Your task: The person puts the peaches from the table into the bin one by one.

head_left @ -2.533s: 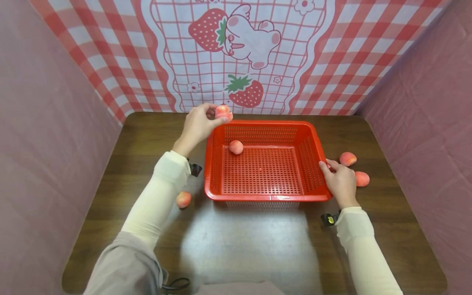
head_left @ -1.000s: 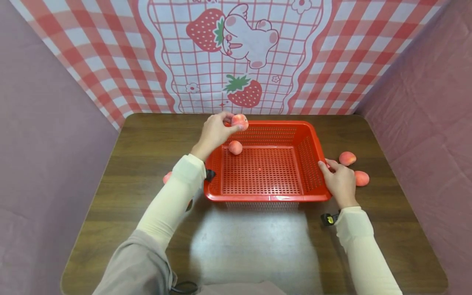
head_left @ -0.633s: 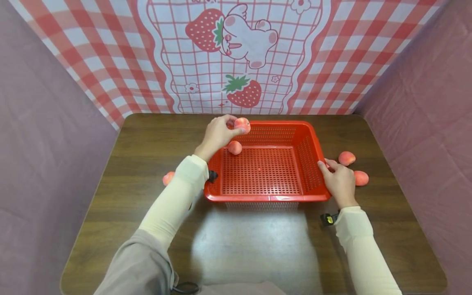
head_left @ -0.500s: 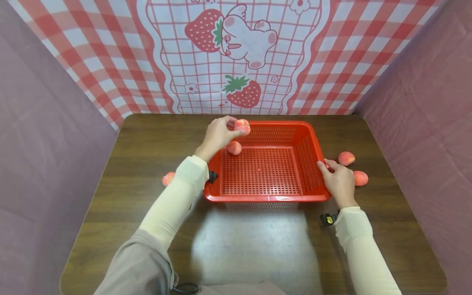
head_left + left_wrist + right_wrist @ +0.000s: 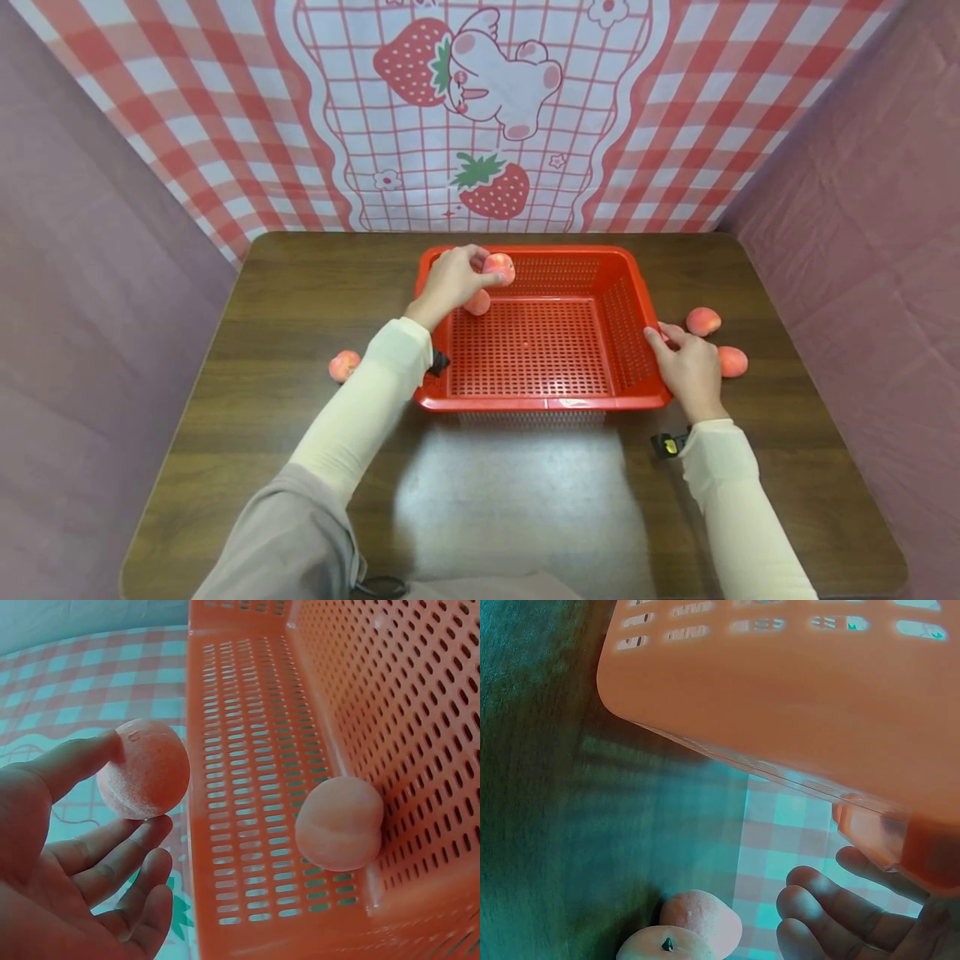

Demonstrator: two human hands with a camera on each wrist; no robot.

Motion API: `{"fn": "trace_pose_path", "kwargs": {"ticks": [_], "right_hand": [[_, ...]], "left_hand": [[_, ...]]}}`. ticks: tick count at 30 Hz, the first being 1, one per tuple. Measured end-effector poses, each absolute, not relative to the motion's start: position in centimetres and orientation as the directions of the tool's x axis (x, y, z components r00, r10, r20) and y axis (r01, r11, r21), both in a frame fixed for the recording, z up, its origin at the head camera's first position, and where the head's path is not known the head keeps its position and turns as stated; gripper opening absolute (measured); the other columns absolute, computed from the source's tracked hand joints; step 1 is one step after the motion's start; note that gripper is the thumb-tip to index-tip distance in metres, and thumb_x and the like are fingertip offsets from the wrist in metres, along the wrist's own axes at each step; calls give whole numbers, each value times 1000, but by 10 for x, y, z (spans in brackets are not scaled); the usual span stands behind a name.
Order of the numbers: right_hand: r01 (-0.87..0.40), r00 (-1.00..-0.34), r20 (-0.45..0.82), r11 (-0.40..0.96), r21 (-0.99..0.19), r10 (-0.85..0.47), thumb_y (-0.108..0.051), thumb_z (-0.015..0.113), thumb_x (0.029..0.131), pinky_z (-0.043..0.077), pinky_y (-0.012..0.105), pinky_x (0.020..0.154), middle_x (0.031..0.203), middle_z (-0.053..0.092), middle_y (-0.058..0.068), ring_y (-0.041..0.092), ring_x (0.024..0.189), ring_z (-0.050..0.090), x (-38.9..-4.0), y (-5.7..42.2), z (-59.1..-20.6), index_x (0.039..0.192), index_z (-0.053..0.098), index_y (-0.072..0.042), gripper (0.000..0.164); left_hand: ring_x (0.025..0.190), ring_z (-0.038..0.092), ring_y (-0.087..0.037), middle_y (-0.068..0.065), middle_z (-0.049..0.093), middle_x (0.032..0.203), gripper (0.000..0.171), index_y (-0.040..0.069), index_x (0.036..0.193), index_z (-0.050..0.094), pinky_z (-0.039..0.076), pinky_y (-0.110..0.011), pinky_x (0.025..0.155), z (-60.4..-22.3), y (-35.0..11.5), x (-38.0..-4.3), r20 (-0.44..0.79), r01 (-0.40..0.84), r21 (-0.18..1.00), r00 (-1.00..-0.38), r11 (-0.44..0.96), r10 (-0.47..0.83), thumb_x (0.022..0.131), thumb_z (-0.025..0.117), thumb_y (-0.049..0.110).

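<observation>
Left grip (image 5: 452,282) is pinching a peach (image 5: 500,268), its shallow hold possibly risking a drop; right grip (image 5: 692,372) is holding the basket (image 5: 525,403).

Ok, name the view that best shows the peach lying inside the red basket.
The left wrist view: the peach appears large and whole inside the basket. The head view shows it small, partly covered by the left hand; the right wrist view misses it.

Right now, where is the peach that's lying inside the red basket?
In the head view, the resting peach sits near the far left corner of the red basket, pictured just below the held peach in the left hand.
</observation>
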State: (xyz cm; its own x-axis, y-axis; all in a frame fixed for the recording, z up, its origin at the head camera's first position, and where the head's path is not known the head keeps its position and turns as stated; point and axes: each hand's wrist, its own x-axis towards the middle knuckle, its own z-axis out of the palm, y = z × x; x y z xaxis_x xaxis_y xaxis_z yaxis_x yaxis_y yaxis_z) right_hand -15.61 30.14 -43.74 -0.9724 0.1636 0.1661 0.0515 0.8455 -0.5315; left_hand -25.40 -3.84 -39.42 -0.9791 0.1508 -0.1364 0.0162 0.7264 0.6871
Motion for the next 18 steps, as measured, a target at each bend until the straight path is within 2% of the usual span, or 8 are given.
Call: {"fn": "trace_pose_path", "kwargs": {"ticks": [18], "right_hand": [[90,-980,102,833,-546,172,-43,54,98,44,31,64,99,72,22,33,76,60,-156,302,-435,127,65,-5,49]], "left_hand": [[103,62,-22,-6,67,115,47,11,125,62,52,-38,90,-416,-33,-261,-163,21,673,-971,740,175,87,73,36]]}}
